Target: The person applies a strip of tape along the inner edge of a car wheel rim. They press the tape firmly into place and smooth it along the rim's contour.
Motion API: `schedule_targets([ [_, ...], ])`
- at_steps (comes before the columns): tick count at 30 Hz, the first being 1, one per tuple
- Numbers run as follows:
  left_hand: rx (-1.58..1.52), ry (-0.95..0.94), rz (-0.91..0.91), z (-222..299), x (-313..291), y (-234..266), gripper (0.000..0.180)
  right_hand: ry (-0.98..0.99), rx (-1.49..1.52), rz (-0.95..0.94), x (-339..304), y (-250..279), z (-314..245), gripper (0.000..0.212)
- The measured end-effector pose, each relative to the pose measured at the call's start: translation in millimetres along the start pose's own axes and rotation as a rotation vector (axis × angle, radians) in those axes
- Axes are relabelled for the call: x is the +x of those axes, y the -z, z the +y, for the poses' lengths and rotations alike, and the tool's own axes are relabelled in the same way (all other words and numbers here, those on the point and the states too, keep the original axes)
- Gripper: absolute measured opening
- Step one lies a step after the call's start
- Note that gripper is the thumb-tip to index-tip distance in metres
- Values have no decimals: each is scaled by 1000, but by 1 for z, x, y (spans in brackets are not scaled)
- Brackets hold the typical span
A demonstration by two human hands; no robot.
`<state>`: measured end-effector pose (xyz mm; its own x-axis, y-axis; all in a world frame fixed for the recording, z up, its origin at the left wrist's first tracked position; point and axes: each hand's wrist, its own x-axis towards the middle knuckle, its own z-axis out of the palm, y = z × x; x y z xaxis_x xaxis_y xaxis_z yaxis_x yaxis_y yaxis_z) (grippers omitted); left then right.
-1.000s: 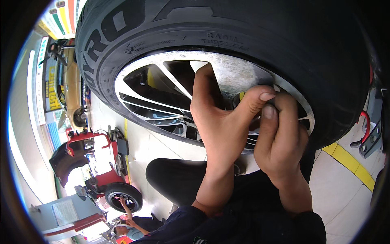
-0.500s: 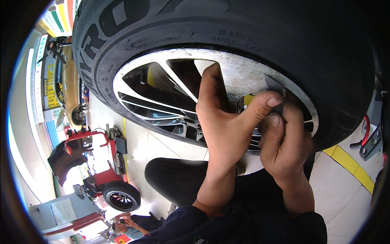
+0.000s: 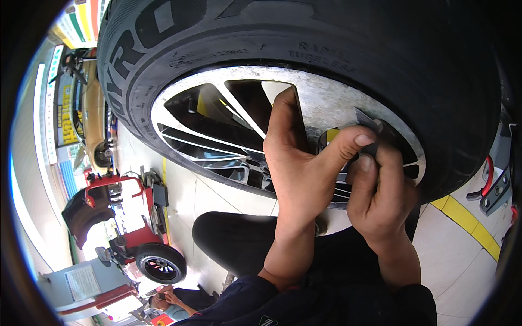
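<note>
A large black tyre on a silver alloy wheel stands right in front of me. One broad spoke looks scuffed and dull grey. My left hand is hooked around this spoke, its forefinger in the gap beside it and the other fingers hidden behind. Its thumb stretches right to a thin dark grey sheet, like sandpaper. My right hand is closed, thumb and forefinger pinching the sheet near the rim. Part of the sheet is hidden by my fingers.
At the left stands a red wheel-service machine with another wheel beside it. A person is at the lower left. Further back is a tan car. A yellow floor line and a metal bracket lie to the right.
The sandpaper's tip and my left thumb have shifted slightly downward, toward me. Both hands keep the same holds, and the wheel stays in place.
</note>
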<state>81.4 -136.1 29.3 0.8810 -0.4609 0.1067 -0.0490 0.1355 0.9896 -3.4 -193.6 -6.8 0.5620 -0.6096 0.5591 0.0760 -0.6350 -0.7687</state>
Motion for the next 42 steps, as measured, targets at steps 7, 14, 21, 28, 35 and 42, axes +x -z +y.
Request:
schedule_targets([
  [7, -57, 18, -21, 1, 0, 1, 53, -68, 68, -49, 1, 2, -1, 13],
  [14, -79, -8, -14, 2, 0, -1, 53, -111, 121, -70, 4, 3, -1, 10],
  [21, -99, 6, -23, 5, -1, 2, 49, -41, 64, -54, 11, -3, -7, 9],
  [28, -45, -3, 42, 5, -1, -5, 49, -116, 178, 24, -2, 2, 2, 14],
  [35, -141, 33, 3, 10, -5, 3, 62, 60, 125, 22, 12, 1, -1, 20],
  [42, -202, -11, -38, -3, -10, 13, 66, -182, 407, 16, 1, 3, -8, 29],
])
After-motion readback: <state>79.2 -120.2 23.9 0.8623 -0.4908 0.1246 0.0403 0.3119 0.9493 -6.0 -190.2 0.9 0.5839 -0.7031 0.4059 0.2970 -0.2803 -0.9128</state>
